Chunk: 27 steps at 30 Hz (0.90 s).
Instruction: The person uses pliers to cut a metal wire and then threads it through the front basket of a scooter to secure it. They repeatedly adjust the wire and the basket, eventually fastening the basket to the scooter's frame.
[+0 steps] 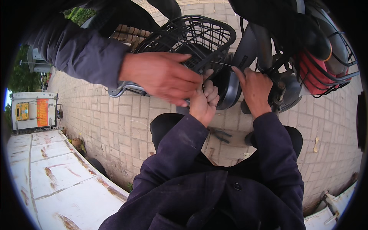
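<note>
Three hands crowd one thin wire (221, 64) at the black wire basket (199, 34). Left hand (204, 100) comes up from below, fist clenched, though whether it grips the wire I cannot tell. Right hand (255, 89) pinches the wire's right end, fingers up. The wire runs level, left to right, just beside the basket's lower rim. A co-worker's hand (161, 74) reaches across from the left, fingers spread. One pair of pliers (220, 135) lies on the paving (115, 122).

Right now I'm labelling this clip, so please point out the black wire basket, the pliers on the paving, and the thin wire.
black wire basket (209, 32): head view, on its mesh wall near the rim.
pliers (221, 135): head view, on the handles.
thin wire (221, 63): head view, mid-length.
</note>
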Each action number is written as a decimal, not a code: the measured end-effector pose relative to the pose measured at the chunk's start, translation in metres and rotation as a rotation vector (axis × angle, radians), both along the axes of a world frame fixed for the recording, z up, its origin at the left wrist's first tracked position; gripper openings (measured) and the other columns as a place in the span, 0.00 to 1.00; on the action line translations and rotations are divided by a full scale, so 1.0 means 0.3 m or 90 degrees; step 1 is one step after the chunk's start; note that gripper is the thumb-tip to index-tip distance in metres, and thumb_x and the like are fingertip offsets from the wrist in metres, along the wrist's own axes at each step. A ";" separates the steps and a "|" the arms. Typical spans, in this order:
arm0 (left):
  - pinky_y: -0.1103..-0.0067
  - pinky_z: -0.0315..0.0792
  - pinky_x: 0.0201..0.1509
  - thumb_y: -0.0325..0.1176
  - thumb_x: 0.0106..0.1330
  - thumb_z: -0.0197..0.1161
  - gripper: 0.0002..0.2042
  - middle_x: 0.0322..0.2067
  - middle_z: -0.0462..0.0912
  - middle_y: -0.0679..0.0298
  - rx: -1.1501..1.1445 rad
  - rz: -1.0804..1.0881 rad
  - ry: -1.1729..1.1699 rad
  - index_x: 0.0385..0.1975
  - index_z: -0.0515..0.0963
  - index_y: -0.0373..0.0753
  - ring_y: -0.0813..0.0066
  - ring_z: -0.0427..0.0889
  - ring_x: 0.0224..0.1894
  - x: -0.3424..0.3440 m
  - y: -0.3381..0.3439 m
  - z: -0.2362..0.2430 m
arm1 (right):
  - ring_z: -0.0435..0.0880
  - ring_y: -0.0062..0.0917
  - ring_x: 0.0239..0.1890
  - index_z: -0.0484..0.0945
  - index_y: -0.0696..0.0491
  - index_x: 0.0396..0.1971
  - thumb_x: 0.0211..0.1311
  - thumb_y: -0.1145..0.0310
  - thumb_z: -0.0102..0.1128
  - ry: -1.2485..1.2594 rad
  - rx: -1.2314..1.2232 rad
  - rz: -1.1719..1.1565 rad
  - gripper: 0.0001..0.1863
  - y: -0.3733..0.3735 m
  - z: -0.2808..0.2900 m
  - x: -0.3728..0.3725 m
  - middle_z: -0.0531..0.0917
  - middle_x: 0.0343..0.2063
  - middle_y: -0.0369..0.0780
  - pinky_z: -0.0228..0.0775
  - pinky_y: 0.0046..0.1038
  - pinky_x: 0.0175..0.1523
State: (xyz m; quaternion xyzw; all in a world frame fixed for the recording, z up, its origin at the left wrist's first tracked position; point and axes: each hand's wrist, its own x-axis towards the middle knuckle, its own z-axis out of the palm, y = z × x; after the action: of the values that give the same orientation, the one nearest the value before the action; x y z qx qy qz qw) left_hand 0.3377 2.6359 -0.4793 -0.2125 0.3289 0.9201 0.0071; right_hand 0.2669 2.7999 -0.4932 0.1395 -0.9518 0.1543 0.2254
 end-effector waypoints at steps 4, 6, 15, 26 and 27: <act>0.82 0.46 0.22 0.45 0.82 0.46 0.17 0.16 0.55 0.75 -0.004 0.002 0.014 0.50 0.77 0.40 0.83 0.50 0.17 -0.005 -0.002 0.003 | 0.79 0.41 0.15 0.76 0.52 0.14 0.69 0.44 0.60 -0.030 -0.006 -0.010 0.30 -0.017 0.008 -0.011 0.76 0.10 0.45 0.68 0.37 0.23; 0.82 0.45 0.21 0.45 0.82 0.46 0.16 0.16 0.55 0.75 -0.002 0.004 0.018 0.47 0.76 0.41 0.83 0.50 0.17 -0.009 -0.007 0.001 | 0.79 0.39 0.14 0.75 0.51 0.13 0.68 0.42 0.60 -0.014 0.001 -0.014 0.31 -0.023 0.012 -0.016 0.77 0.10 0.43 0.67 0.36 0.21; 0.80 0.43 0.19 0.46 0.81 0.46 0.15 0.14 0.51 0.76 0.017 0.012 0.014 0.31 0.70 0.48 0.82 0.47 0.15 -0.019 0.008 -0.010 | 0.81 0.43 0.17 0.79 0.53 0.14 0.69 0.41 0.58 -0.061 -0.003 -0.041 0.32 -0.055 -0.016 -0.029 0.78 0.12 0.47 0.69 0.39 0.23; 0.81 0.43 0.20 0.44 0.80 0.48 0.13 0.14 0.51 0.76 -0.033 0.029 -0.002 0.40 0.75 0.43 0.84 0.48 0.15 -0.029 0.013 0.020 | 0.83 0.46 0.21 0.79 0.53 0.18 0.69 0.48 0.61 -0.079 -0.087 -0.030 0.26 -0.048 -0.021 -0.035 0.80 0.15 0.49 0.71 0.42 0.26; 0.81 0.43 0.20 0.44 0.80 0.48 0.13 0.14 0.51 0.76 -0.037 0.027 -0.007 0.42 0.75 0.42 0.84 0.48 0.15 -0.029 0.017 0.022 | 0.83 0.46 0.21 0.79 0.53 0.19 0.69 0.49 0.61 -0.075 -0.102 -0.027 0.25 -0.045 -0.022 -0.034 0.81 0.15 0.49 0.71 0.42 0.26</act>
State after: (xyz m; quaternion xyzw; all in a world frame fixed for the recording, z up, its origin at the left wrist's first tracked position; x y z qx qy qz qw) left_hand 0.3290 2.6410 -0.4728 -0.2243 0.3508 0.9090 -0.0167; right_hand 0.2567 2.7863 -0.4999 0.0914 -0.9509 0.2327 0.1825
